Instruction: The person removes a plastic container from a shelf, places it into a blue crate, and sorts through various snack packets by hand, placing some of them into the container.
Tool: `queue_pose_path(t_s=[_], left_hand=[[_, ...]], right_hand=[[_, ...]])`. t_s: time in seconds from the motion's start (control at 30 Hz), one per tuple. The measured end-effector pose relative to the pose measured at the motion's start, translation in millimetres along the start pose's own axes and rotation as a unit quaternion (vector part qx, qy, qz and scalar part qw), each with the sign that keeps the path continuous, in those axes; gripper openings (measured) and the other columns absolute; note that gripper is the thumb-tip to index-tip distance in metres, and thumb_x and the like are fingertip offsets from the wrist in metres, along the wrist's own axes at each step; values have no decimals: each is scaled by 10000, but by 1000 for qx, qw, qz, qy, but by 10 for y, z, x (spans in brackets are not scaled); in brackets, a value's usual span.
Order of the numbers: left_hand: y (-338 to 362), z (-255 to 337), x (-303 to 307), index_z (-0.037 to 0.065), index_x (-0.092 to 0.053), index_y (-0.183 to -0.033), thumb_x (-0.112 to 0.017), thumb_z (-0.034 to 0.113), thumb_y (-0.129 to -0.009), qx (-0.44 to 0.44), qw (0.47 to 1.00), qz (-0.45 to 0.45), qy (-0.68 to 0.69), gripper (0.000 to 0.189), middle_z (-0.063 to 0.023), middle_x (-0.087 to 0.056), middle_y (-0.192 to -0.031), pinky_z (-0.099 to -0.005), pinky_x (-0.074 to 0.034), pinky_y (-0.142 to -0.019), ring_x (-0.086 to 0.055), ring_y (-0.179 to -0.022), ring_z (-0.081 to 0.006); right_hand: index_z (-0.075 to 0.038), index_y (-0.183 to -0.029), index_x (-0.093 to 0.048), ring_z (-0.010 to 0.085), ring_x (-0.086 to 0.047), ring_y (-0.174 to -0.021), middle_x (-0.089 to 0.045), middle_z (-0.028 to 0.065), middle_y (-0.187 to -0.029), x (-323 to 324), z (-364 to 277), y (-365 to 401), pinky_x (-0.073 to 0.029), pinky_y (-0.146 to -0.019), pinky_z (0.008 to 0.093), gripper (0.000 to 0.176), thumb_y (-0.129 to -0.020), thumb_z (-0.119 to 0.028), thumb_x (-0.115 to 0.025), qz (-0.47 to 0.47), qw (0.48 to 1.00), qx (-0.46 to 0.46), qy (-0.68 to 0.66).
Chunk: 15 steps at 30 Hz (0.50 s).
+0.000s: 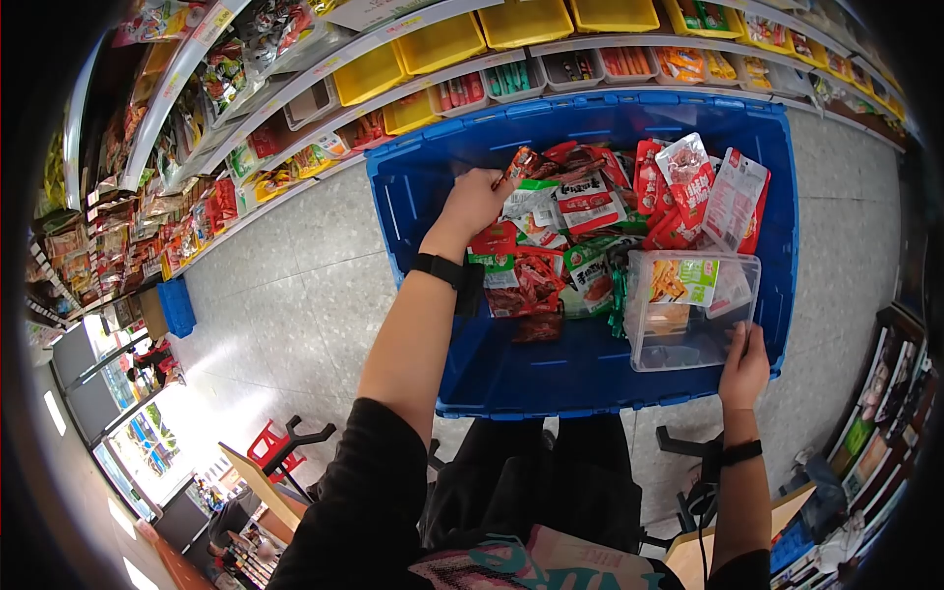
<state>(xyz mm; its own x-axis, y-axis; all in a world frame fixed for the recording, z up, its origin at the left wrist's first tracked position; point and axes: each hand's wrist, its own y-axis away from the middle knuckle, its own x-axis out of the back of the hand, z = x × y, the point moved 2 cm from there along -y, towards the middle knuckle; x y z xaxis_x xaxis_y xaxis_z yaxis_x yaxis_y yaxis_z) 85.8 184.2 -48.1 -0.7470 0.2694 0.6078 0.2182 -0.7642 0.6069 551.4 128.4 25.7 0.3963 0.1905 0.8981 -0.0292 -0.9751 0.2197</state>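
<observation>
A large blue crate (pixel 580 401) stands in front of me with many snack packets (pixel 590 202) inside, mostly red, white and green. My left hand (pixel 474 204) is over the crate's left part, its fingers closed on a small red packet (pixel 519 167). At the crate's right front, my right hand (pixel 745 366) grips the lower right corner of a clear plastic box (pixel 688 339). The box is tilted over the crate, with a green and yellow packet (pixel 688 280) in it or seen through it.
Shelves of packaged snacks (pixel 221 197) curve along the left and back. Yellow bins (pixel 442 44) line the back shelf. A small blue box (pixel 177 307) is on the floor at left, near a red stool (pixel 267 447). Another shelf (pixel 880 383) stands at right.
</observation>
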Motion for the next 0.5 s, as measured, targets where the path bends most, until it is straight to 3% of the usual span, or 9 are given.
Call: queue_pose_path(t_s=[0.13, 0.23, 0.5], left_hand=[[-19, -128, -205, -27, -694, -1060, -560, 356, -1030, 0, 994, -34, 100, 407, -99, -683, -790, -343, -512, -757, -668, -795, -175], [-46, -195, -314, -9, -626, -1251, -507, 365, -1044, 41, 980, -85, 174, 443, -98, -714, -1071, -318, -488, -865, -640, -927, -178], [-21, -167, -306, -12, -622, -1224, -439, 350, -1029, 29, 982, -80, 166, 450, -158, -685, -1165, -343, -458, -940, -629, -1025, -239]], right_hand=[[-42, -1062, -610, 268, -706, -697, -734, 114, -889, 0, -8, -4, -535, -628, 377, 285, -1067, -287, -465, 6, 1000, 4, 0], [-44, -1055, -611, 269, -704, -696, -734, 110, -883, -10, 14, -7, -534, -628, 381, 288, -1068, -291, -464, 7, 1000, 4, 3], [-46, -1048, -612, 277, -702, -697, -734, 107, -879, -15, 15, -9, -533, -630, 387, 294, -1068, -297, -462, 10, 1000, 7, -1]])
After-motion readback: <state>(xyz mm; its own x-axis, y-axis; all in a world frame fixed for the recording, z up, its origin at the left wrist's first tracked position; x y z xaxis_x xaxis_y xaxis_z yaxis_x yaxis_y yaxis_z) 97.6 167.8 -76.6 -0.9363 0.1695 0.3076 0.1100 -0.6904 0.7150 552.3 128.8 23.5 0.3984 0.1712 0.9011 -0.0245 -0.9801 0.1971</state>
